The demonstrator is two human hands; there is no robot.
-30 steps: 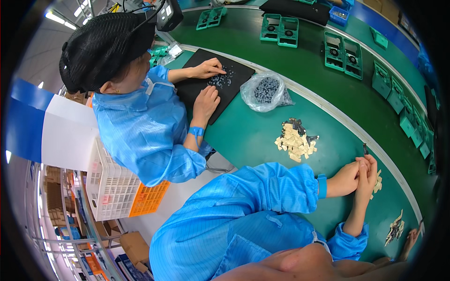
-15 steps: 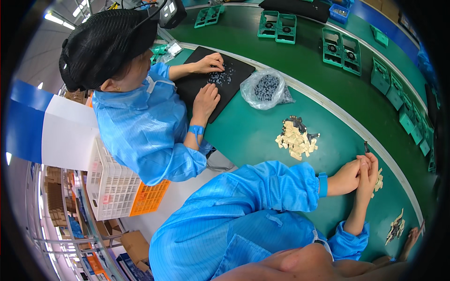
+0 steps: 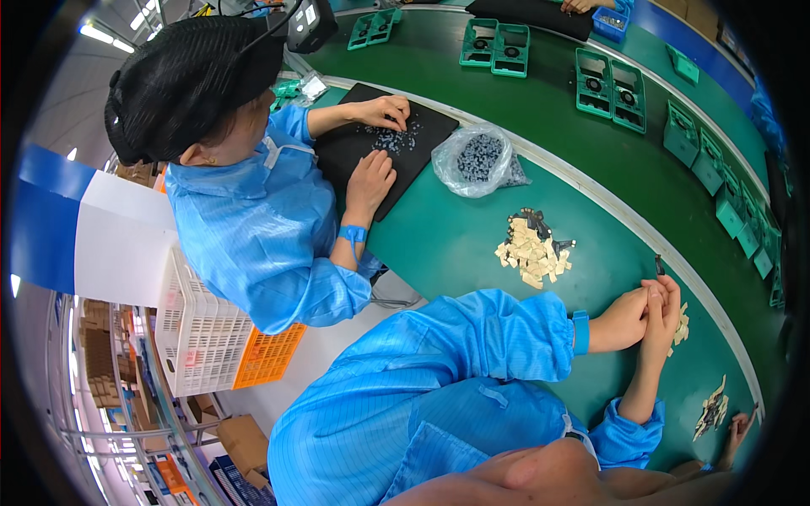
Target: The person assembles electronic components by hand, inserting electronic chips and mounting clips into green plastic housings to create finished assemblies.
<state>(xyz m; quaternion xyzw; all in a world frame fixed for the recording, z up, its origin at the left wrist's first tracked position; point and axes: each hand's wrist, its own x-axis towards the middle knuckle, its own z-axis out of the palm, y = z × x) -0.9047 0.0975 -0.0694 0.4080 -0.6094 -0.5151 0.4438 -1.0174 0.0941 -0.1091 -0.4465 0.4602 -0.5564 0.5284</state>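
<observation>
My left hand (image 3: 620, 321) is closed, its fingertips pressed against my right hand (image 3: 659, 319); what it pinches, if anything, is hidden. A small black part (image 3: 660, 265) sticks up from the closed fingertips of my right hand. Both hands are over the green table, by its curved pale edge. Partly hidden behind my right hand lies a little heap of cream-coloured pieces (image 3: 681, 327). Left of my hands, a larger pile of cream pieces (image 3: 531, 250) is mixed with black parts. A blue band (image 3: 580, 332) circles my left wrist.
At left, a co-worker (image 3: 253, 219) handles small grey pieces on a black mat (image 3: 361, 162). A clear bag (image 3: 477, 160) of dark pieces stands beside it. Green trays (image 3: 609, 91) line the belt beyond the edge. Another person's hand (image 3: 739, 432) is near mixed strips (image 3: 713, 411) at right.
My hands and the black part stay nearly still. The green trays have shifted slightly left along the belt. The co-worker's far hand has moved right over the mat, and a hand has appeared at the top.
</observation>
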